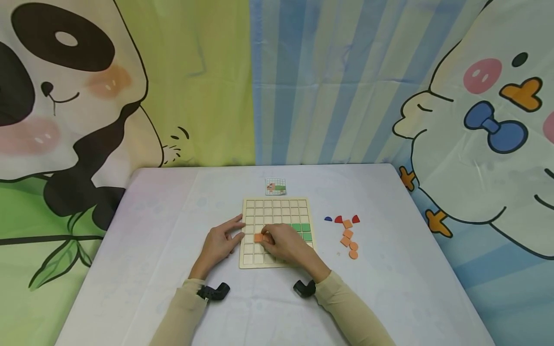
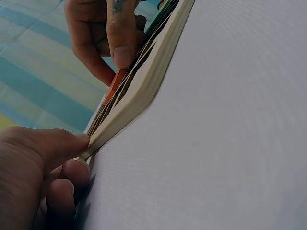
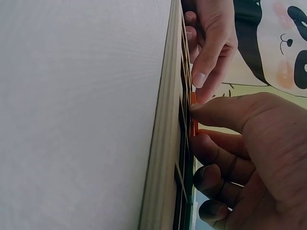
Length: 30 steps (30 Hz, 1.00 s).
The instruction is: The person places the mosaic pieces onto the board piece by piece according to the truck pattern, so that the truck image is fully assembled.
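A white table (image 1: 151,250) stood before a cartoon backdrop, with a panda (image 1: 56,96) on the left, blue stripes in the middle and a duck (image 1: 484,144) on the right. The table's left part lay bare between its edge and the left hand (image 1: 220,242), which rested with relaxed fingers against the left rim of the wooden grid board (image 1: 277,205), its fingertips touching the frame and holding nothing. Just right of it, the right hand (image 1: 283,242) lay over the board's middle rows, pinching an orange square tile (image 1: 258,237) with thumb and forefinger in a cell near the board's left side, close to the left fingertips. Green tiles (image 1: 302,230) filled cells near the board's right edge. A small pattern card (image 1: 275,186) lay just beyond the far rim. To the right of the board, apart from it, loose orange, red and blue pieces (image 1: 348,235) sat in a cluster, with open tabletop beyond them up to the right edge.
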Available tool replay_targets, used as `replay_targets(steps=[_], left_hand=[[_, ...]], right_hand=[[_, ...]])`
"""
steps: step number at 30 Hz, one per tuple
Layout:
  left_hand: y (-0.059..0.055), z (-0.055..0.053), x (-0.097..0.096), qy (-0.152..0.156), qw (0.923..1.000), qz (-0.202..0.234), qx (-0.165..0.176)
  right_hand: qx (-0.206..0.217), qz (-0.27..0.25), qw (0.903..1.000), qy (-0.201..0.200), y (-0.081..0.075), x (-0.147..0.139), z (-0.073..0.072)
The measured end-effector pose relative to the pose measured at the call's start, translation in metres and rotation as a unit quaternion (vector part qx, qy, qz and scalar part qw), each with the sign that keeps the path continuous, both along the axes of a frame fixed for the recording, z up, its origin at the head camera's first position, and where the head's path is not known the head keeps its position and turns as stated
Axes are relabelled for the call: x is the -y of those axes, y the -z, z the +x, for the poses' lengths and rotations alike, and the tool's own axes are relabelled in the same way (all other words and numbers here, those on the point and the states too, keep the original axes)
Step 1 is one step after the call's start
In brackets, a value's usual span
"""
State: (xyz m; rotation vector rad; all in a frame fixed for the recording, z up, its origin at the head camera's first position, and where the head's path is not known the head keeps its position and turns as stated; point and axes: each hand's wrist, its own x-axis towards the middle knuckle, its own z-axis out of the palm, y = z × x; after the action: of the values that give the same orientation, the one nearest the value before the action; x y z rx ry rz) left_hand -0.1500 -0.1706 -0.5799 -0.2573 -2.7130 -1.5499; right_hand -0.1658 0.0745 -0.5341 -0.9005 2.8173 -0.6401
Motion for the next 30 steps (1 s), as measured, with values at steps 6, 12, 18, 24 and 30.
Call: replay_targets(steps=[6, 12, 18, 24, 30], left_hand=[[0.001, -0.001, -0.001, 0.000, 1.0000, -0.003, -0.003], [-0.001, -0.002, -0.002, -0.001, 1.0000, -0.005, -0.001], [-0.002, -0.002, -0.002, -0.003, 1.0000, -0.006, 0.000], [0.000, -0.001, -0.003, -0.005, 0.9999, -0.009, 0.001], [0.001, 0.000, -0.003, -0.013, 0.9998, -0.013, 0.002]], right_hand=[[0.004, -0.004, 1.0000, 0.003, 0.001, -0.001, 0.000], [0.001, -0.006, 1.0000, 0.000, 0.000, -0.002, 0.000], [0.003, -0.022, 0.9997, -0.007, -0.002, -0.005, 0.000], [0.027, -0.047, 0.9984, 0.013, -0.004, -0.021, 0.001], [0.021, -0.038, 0.9974, 0.057, -0.008, -0.048, 0.001]])
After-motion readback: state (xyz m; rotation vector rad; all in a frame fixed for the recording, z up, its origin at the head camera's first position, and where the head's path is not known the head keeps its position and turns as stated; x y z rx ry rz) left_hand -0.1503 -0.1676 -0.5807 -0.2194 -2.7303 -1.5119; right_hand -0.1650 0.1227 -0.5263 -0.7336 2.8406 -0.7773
